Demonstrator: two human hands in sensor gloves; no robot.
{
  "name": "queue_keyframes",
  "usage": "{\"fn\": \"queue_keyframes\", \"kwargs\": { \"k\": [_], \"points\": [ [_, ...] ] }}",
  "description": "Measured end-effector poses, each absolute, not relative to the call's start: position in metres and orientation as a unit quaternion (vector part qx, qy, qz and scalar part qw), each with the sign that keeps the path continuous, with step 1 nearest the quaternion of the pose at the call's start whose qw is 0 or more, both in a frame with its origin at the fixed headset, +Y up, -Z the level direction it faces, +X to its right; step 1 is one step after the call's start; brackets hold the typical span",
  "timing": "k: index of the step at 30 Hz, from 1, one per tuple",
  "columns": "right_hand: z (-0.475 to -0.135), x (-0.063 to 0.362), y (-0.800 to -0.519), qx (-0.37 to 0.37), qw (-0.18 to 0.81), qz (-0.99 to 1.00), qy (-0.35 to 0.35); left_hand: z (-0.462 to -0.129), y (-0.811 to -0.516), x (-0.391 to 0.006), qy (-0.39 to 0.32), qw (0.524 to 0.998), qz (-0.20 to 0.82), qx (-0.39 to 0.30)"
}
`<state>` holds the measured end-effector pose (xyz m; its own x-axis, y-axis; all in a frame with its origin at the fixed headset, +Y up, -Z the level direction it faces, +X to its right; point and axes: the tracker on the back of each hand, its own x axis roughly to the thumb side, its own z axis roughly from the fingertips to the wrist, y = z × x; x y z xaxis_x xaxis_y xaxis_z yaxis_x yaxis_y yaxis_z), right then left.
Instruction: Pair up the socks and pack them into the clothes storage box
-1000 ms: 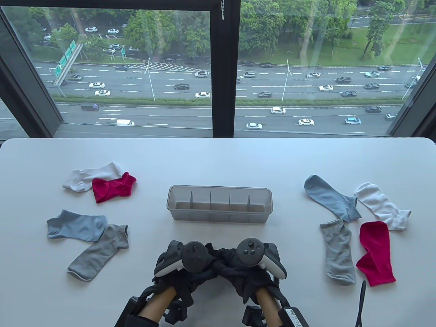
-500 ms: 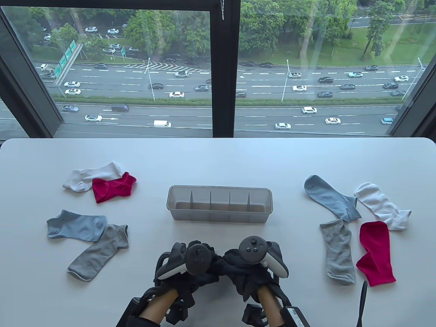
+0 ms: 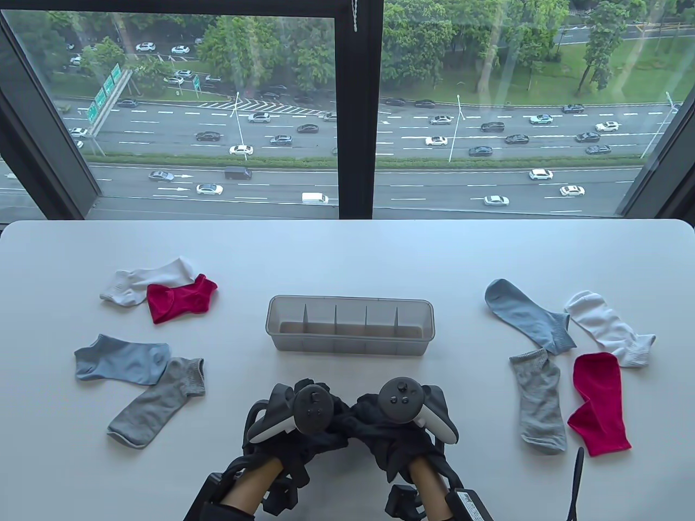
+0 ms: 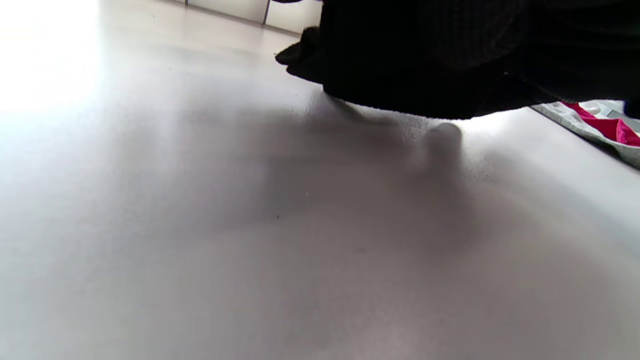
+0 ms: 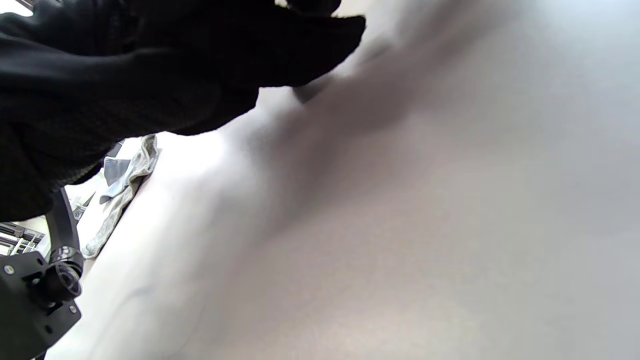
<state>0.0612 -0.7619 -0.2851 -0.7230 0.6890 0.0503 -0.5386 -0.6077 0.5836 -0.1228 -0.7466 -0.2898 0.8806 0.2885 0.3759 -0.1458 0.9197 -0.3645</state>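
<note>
White table [image 3: 347, 249] under a window overlooking a multi-lane road with traffic. Grey clothes storage box [image 3: 349, 325], five compartments, sits mid-table; nothing inside.

Left hand [image 3: 296, 415] and right hand [image 3: 404, 415] meet at the near edge, just in front of the box, not touching it. Both are bunched into dark fabric [image 3: 353, 426] gathered between them; appears to be black sock material, but glove and cloth are the same colour, so finger positions and how tightly either hand grips cannot be told. Wrist views show only a dark mass just above the tabletop.

Loose socks, left group: white sock [image 3: 144, 279] partly under red sock [image 3: 179, 298]; blue sock [image 3: 120, 359] touching grey sock [image 3: 157, 401].

Right group: blue sock [image 3: 524, 315], white sock [image 3: 608, 326], grey sock [image 3: 538, 399], red sock [image 3: 597, 402].
</note>
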Motion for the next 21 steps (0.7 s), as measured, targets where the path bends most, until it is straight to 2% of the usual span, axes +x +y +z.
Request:
{"fn": "queue_keyframes", "kwargs": {
  "k": [3,9,12,17,21],
  "points": [
    [-0.284,0.061,-0.76,0.129,0.358,0.884,0.272,-0.288,-0.742,-0.121,-0.229,0.956,0.112,-0.145],
    [-0.285,0.06,-0.757,0.141,0.342,0.891,0.263,-0.288,-0.752,-0.115,-0.253,0.935,0.115,-0.219],
    [-0.284,0.059,-0.757,0.152,0.334,0.893,0.261,-0.289,-0.753,-0.113,-0.242,0.937,0.109,-0.228],
    [-0.283,0.058,-0.755,0.147,0.358,0.882,0.268,-0.288,-0.748,-0.112,-0.24,0.947,0.066,-0.204],
    [-0.283,0.058,-0.751,0.165,0.337,0.891,0.254,-0.29,-0.751,-0.116,-0.24,0.934,0.117,-0.237]
  ]
}}
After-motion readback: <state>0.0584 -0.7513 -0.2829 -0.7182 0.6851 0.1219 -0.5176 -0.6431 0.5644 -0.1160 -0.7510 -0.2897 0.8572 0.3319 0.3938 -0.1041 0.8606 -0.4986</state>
